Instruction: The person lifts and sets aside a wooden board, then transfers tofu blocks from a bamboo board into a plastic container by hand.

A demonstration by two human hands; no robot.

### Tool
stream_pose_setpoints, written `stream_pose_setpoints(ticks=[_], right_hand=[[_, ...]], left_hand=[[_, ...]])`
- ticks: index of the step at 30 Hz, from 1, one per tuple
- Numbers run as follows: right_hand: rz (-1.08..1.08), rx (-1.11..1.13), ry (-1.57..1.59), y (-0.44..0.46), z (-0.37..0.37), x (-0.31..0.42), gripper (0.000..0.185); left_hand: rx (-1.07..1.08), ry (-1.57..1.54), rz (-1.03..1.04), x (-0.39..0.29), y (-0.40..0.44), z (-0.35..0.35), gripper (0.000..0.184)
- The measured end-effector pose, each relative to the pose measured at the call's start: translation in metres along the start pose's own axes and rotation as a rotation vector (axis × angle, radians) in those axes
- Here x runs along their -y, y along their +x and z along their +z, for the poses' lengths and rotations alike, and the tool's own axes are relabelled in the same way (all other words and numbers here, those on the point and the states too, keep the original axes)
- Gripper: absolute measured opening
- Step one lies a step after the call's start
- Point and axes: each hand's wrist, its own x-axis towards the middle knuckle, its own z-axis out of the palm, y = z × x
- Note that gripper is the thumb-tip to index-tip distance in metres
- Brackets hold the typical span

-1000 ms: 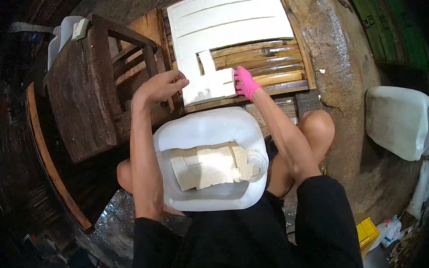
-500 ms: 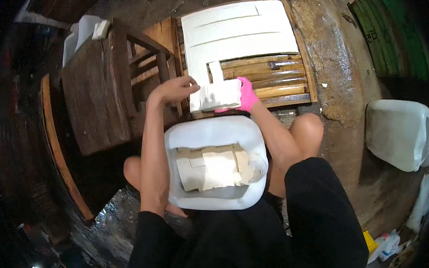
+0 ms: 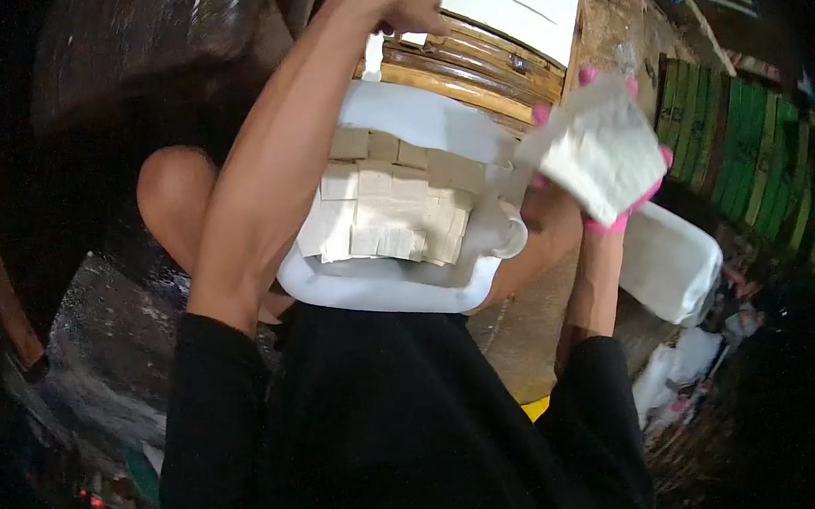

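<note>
Left to right, from where I stand: the person's bent knee [image 3: 178, 208] is at the far left, and beside it the left forearm [image 3: 276, 160] slants upward across the left edge of a white plastic tub [image 3: 382, 298]. The tub sits in front of the person, its longer side running roughly crosswise and its round neck [image 3: 511, 236] at the right end. Inside lie pale blocks [image 3: 390, 195], packed close together and overlapping. Beyond the tub, the bare left hand [image 3: 407, 10] is above a rack of wooden slats [image 3: 470, 59], its fingers curled and narrow; I cannot tell whether they pinch anything. A scored white slab [image 3: 514, 5] covers the rack's far part.

To the right, the right hand [image 3: 615, 218], gloved in pink, is spread wide and supports a white block [image 3: 602, 154] from beneath and behind. The block is raised clear of the rack, tilted, and blurred; its long axis cannot be judged. It stands just right of the tub, near the neck end, so that the tub lies leftward of this hand. The right hand is nearer the neck; the left forearm borders the opposite end. Farther right are a white jug [image 3: 674, 261] and green slats [image 3: 738, 160].
</note>
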Motion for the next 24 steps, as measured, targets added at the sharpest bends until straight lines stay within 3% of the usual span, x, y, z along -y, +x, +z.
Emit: stream_pose_setpoints(ticks=[1,3,6,9,11,13,16,18,20,24], right_hand=[[0.038,-0.033,-0.073,-0.012,0.010,0.000,0.064],[0.181,-0.091,-0.281,-0.026,0.029,-0.002,0.060],[0.531,-0.116,-0.808,-0.014,0.053,-0.016,0.053],[0.814,0.112,-1.447,0.011,0.055,-0.065,0.046],[0.832,0.290,-1.804,0.016,0.043,-0.105,0.042],[0.788,0.304,-2.089,0.013,0.024,-0.129,0.038],[0.712,-0.061,-2.385,-0.006,0.000,-0.126,0.032],[0.681,-0.379,-2.485,-0.015,-0.014,-0.109,0.029],[0.646,-0.637,-2.521,-0.021,-0.020,-0.095,0.026],[0.625,-0.934,-2.430,-0.012,0.001,-0.100,0.023]], left_hand=[[0.160,0.192,-0.086,-0.014,-0.002,-0.018,0.042],[0.174,0.191,-0.078,-0.010,0.000,-0.014,0.042],[0.174,-0.006,0.088,0.015,0.038,0.008,0.039],[0.136,0.055,0.111,-0.009,0.011,-0.001,0.040],[0.081,0.058,0.136,-0.008,0.011,0.001,0.039],[0.022,0.060,0.139,-0.010,0.012,0.004,0.037],[0.115,-0.081,-0.029,-0.007,0.044,0.016,0.034],[0.182,-0.044,-0.066,-0.016,0.019,0.001,0.031],[0.276,0.035,-0.027,-0.021,0.021,-0.002,0.024],[0.185,-0.081,0.022,-0.022,0.021,0.006,0.018]])
